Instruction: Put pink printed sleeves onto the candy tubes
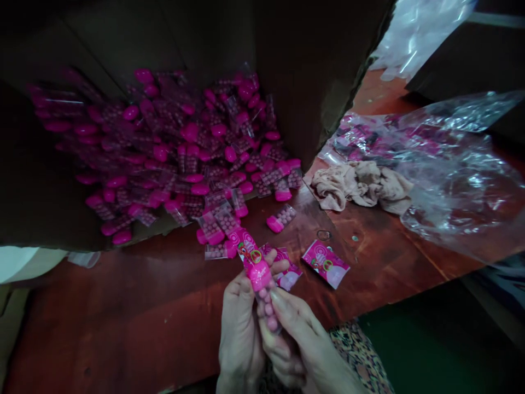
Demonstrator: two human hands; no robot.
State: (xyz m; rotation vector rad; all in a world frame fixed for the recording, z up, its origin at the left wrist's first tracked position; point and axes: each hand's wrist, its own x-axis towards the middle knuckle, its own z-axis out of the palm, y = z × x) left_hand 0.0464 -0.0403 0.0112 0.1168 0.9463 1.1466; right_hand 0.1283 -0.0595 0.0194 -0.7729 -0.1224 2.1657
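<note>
Small clear-plastic container (266, 300) with pink cap (260, 276) and round pink pellets (269, 310): held over the red-brown wooden tabletop (159, 306), right hand (301, 331) gripping its body, left hand (239, 328) gripping its cap end. Expect light, stiff, slippery handling; hold by the sides, sparing the printed pink film sleeve (245, 249)

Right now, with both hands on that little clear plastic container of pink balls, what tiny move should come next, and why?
Probably ease the shiny pink printed wrapper towards the clear plastic container's see-through end: the wrapper sits at the bright pink cap, leaving the round pink balls uncovered. The left hand and right hand both hold the container.
</note>
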